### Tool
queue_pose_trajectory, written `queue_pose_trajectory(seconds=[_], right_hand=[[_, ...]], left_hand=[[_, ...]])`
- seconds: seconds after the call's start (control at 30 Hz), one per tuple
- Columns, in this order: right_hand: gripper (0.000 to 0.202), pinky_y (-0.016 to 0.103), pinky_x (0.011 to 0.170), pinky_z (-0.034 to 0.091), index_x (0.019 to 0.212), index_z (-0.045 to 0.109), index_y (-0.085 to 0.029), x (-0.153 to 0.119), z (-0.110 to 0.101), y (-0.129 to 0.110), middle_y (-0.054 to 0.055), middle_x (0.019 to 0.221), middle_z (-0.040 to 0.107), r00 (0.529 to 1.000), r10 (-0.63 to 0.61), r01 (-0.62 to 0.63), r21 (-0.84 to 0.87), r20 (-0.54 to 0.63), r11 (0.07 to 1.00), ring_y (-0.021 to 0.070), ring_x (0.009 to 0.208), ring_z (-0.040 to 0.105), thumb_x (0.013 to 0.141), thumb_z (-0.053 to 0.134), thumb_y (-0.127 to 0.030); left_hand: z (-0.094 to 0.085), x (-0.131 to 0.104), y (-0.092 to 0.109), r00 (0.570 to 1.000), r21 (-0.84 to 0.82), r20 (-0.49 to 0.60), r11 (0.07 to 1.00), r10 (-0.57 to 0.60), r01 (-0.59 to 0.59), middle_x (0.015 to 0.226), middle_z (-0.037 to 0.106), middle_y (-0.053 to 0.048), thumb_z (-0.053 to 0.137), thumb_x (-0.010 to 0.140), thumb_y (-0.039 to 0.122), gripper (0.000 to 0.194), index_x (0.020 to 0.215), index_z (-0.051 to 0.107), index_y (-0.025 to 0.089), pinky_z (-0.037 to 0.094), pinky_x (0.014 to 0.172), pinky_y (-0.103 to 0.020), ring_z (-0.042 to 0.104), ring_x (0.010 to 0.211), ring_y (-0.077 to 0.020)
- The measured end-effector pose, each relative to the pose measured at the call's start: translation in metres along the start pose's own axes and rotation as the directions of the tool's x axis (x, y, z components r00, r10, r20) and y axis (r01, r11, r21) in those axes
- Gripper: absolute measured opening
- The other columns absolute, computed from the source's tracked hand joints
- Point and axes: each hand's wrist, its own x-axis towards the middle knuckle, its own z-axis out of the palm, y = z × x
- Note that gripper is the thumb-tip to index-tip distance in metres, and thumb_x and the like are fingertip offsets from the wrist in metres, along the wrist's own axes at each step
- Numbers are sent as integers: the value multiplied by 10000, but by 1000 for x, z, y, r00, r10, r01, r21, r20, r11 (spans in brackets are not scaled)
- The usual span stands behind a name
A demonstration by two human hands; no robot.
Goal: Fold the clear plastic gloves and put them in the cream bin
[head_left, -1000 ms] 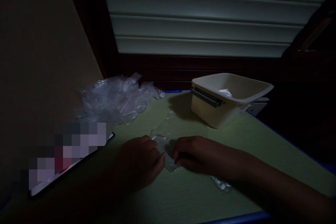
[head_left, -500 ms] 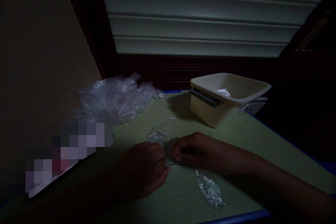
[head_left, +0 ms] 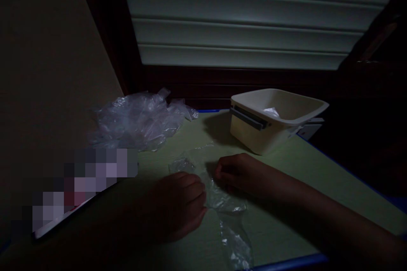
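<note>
My left hand (head_left: pixel 182 203) is closed, with fingers pressed together, and pinches the edge of a clear plastic bag (head_left: pixel 227 201) on the green tabletop. The bag's crinkled film gathers toward my left thumb and spreads to the right. A longer strip of clear plastic (head_left: pixel 235 241) runs from there toward the near table edge. My right hand (head_left: pixel 238 173) is curled over the bag's right side, fingertips bent inward; whatever may be between them is hidden. Another crumpled bit of clear plastic (head_left: pixel 182 164) lies just beyond my left hand.
A heap of clear plastic bags (head_left: pixel 136 120) lies at the back left. At the back right stands a cream bin (head_left: pixel 251 133) with grey handles and some plastic inside. A blurred, pale-edged flat object (head_left: pixel 57 222) lies at left. A shutter (head_left: pixel 241 29) rises behind the table (head_left: pixel 295 220).
My right hand has lifted and moved slightly right and away from my left hand. The plastic between them has spread, and the strip at the front has shifted left and nearer.
</note>
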Motion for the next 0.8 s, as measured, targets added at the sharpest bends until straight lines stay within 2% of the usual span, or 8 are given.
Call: queue_pose_trajectory(seconds=[0.07, 0.17, 0.33, 0.5, 0.63, 0.8], right_hand=[[112, 199, 517, 378, 755, 551, -142, 0, 1, -2, -22, 617, 523, 997, -11, 1, 122, 78, 993, 90, 542, 479, 823, 462, -149], [89, 200, 575, 398, 773, 565, -134, -2, -1, -5, -16, 677, 538, 988, -74, 49, 176, 137, 983, 89, 607, 490, 820, 491, -147], [78, 205, 629, 416, 849, 605, -126, -10, -11, -13, -5, 754, 572, 956, -110, 83, 108, 272, 991, 95, 673, 518, 808, 539, -134], [208, 202, 643, 435, 919, 624, -128, -18, -19, -18, 11, 828, 584, 880, -131, 162, -29, 456, 986, 117, 733, 555, 720, 682, -148], [314, 190, 645, 433, 967, 610, -111, -19, -18, -20, 39, 916, 590, 869, -145, 221, -110, 473, 969, 116, 748, 559, 674, 722, -109], [266, 200, 658, 428, 949, 604, -126, -20, -15, -23, 41, 930, 576, 887, -199, 288, -164, 416, 943, 120, 763, 539, 699, 689, -85]], left_hand=[[1, -1, 0, 1000, -14, 18, 1000, 11, -11, 771, 614, -59, 437, 861, 165, 179, 773, 590, 133, 468, 680, -327, 553, 742, -188], [3, -2, -1, 999, -17, 44, 1000, -1, 2, 721, 594, -43, 456, 849, 168, 174, 730, 579, 136, 462, 645, -313, 541, 693, -176], [2, -2, -2, 997, -28, 75, 1000, 10, -8, 719, 594, -56, 455, 854, 168, 177, 754, 595, 127, 465, 658, -308, 548, 706, -179], [0, -2, -2, 996, -25, 87, 1000, 14, -12, 721, 591, -64, 433, 875, 164, 199, 775, 601, 124, 458, 625, -296, 542, 705, -182], [-2, 0, -1, 996, -14, 89, 1000, 13, -11, 697, 570, -51, 457, 869, 162, 190, 752, 601, 122, 430, 582, -286, 526, 672, -174], [-3, 1, -1, 993, -25, 115, 1000, 9, -6, 698, 565, -41, 483, 848, 157, 166, 738, 601, 117, 419, 561, -285, 518, 660, -171]])
